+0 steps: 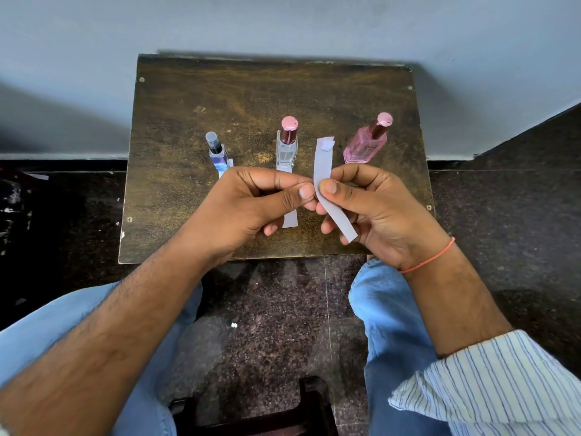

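My right hand [374, 209] pinches a long white paper strip [323, 165] between thumb and fingers, above the small wooden table [188, 196]. The strip stands up with a small torn flap at its top end. My left hand [251, 206] is beside it with fingers curled, its thumb and fingertips touching the strip's edge. Three perfume bottles stand in a row behind my hands: a small blue one [217, 152], a clear one with a pink cap [287, 143] and a pink one [367, 143]. Another paper strip [290, 219] lies on the table before the clear bottle, partly hidden by my left hand.
The table stands against a pale wall [283, 23] on a dark speckled floor [267, 325]. My knees in blue jeans [393, 316] flank the table's front edge. A dark wooden stool edge [311, 401] shows at the bottom. Paper scraps lie on the floor at left.
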Demonstrator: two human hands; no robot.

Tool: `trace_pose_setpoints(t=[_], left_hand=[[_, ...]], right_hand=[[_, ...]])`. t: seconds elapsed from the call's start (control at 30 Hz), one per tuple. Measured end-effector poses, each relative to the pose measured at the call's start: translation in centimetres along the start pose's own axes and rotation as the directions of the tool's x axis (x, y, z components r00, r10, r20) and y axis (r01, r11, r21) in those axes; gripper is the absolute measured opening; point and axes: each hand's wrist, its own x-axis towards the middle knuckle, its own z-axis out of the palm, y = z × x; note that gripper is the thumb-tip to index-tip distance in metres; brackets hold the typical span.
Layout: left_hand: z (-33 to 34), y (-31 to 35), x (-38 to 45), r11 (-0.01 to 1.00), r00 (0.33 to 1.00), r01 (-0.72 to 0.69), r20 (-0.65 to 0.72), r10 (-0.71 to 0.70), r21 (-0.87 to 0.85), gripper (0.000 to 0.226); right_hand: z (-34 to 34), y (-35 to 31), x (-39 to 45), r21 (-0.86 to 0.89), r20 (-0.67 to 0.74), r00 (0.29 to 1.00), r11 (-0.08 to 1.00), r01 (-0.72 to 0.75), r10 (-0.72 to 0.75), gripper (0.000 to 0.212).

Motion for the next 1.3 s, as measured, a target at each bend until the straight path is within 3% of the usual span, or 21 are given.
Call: trace_pose_setpoints(t=[0.13,0.3,0.4,0.7,1.0,1.2,1.3], left_hand=[[-0.1,0.1,-0.2,0.999,1.000,0.004,0.031,-0.005,0.047,0.017],[0.0,0.0,-0.2,0.968,0.983,0.149,0.072,-0.166,0.203,0.036],[0.1,0.0,-0.2,0.962,0.977,0.169,0.089,-0.192,0.217,0.030],[-0.1,-0.2,-0.1,0.968,0.991,0.135,-0.022,-0.133,0.210,0.006],[-0.8,0.0,0.1,0.936,0.993,0.114,-0.061,-0.099,0.333,0.021],[-2.2,0.5,0.1,0.881,0.997,0.055,-0.072,-0.024,0.469,0.028],[-2.2,0.0,0.2,0.853,0.993,0.005,-0.106,0.059,0.521,0.018]], right_hand=[[0.0,0.0,0.1,-0.003,-0.010,1.000,1.000,0.021,-0.021,0.018],[0.2,0.6,0.5,-0.047,-0.074,0.994,0.996,0.075,-0.078,0.023],[0.3,1.0,0.9,-0.060,-0.084,0.992,0.994,0.092,-0.097,0.021],[0.1,1.4,1.1,-0.121,-0.035,0.992,0.986,0.117,-0.122,0.021],[-0.5,1.4,1.2,-0.264,-0.067,0.982,0.952,0.155,-0.178,0.018],[-1.3,1.3,1.3,-0.265,-0.038,0.980,0.947,0.180,-0.197,0.012],[-1.3,1.4,1.3,-0.283,0.012,0.982,0.942,0.182,-0.187,0.011]])
